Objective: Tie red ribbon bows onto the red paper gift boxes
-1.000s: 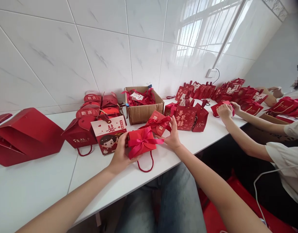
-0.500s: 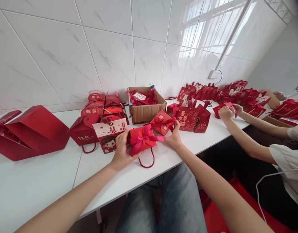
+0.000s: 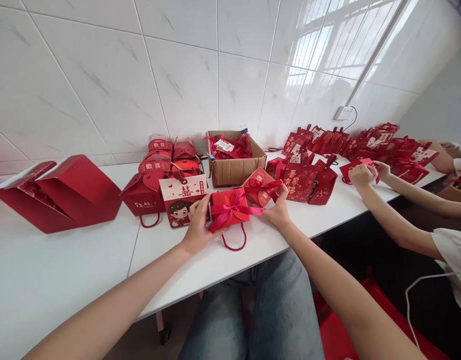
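Observation:
Closed round the left side of a small red gift box [image 3: 230, 209] is my left hand [image 3: 197, 226]. A bright pink ribbon bow lies across this box's face, and a red cord handle loops below it onto the table. My right hand [image 3: 278, 209] grips the right edge of a second red gift box [image 3: 258, 185], by its dark red ribbon bow. The two boxes sit side by side, the second one tilted. Just behind my left hand stands a white and red card bag [image 3: 179, 205] with a cartoon figure on it.
A cardboard box [image 3: 236, 172] of red ribbons and tags stands behind. Red gift boxes [image 3: 144, 192] cluster to its left, with a large red folded box [image 3: 78, 192] farther left. Red bags [image 3: 300, 182] stand right. A co-worker's hands [image 3: 365, 175] hold a red item.
My view has swung slightly left, so everything appears farther right. Both hands keep their hold on the two gift boxes, with little change between them.

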Action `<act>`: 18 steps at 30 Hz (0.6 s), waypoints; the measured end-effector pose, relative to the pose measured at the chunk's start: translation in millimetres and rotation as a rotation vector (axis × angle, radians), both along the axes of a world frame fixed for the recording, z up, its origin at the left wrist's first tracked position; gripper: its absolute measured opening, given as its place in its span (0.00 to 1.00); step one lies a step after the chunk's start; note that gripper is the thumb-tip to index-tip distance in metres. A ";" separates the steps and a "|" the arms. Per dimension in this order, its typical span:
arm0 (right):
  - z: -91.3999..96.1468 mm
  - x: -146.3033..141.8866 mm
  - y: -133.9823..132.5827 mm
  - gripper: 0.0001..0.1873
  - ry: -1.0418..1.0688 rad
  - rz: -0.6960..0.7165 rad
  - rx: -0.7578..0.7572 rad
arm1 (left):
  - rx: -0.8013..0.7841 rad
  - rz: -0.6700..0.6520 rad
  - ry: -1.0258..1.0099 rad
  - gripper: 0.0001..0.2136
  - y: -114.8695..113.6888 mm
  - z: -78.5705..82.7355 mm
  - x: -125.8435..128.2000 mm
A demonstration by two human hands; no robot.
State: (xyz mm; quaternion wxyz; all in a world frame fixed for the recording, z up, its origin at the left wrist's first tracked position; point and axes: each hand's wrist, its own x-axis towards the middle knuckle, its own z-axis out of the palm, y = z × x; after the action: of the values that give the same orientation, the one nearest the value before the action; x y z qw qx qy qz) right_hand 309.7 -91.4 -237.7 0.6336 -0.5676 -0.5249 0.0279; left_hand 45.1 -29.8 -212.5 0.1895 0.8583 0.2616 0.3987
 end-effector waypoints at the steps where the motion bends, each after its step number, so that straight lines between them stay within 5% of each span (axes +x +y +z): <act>1: 0.9 -0.8 -1.0 0.57 0.003 0.000 -0.004 | -0.009 -0.002 0.002 0.46 -0.1 0.2 0.1; 18: 8.9 -2.4 -6.8 0.53 -0.041 -0.134 -0.024 | -0.001 -0.059 -0.019 0.46 -4.0 2.6 -1.8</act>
State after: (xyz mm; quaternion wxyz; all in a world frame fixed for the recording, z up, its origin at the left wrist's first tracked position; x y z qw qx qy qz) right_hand 307.4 -98.2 -228.8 0.6164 -0.6096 -0.4981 -0.0196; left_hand 43.3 -33.8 -209.9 0.2039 0.8617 0.2344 0.4012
